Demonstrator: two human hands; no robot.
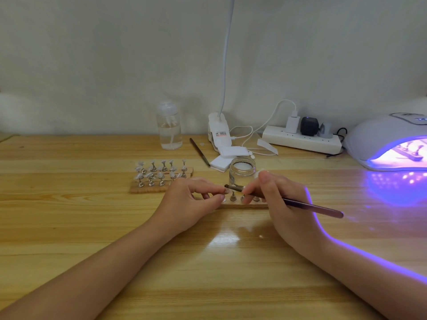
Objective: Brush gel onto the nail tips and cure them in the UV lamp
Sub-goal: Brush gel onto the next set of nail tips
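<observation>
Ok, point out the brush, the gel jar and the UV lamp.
brush (307,205): head view, on the middle of its dark handle.
gel jar (242,168): head view, on its glass wall below the rim.
UV lamp (374,132): head view, on its white dome.

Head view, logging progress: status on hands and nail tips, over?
Right hand holds dark slim brush; left hand pinches a nail tip on wooden strip. White UV lamp lit, another strip inside. Nothing in the way.

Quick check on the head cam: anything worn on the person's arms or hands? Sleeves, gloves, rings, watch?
Nothing visible. The left hand and right hand are bare, no gloves, and both forearms are uncovered to the frame edge. No watch or bracelet shows; no ring can be made out. Violet light edges the right forearm.
</observation>
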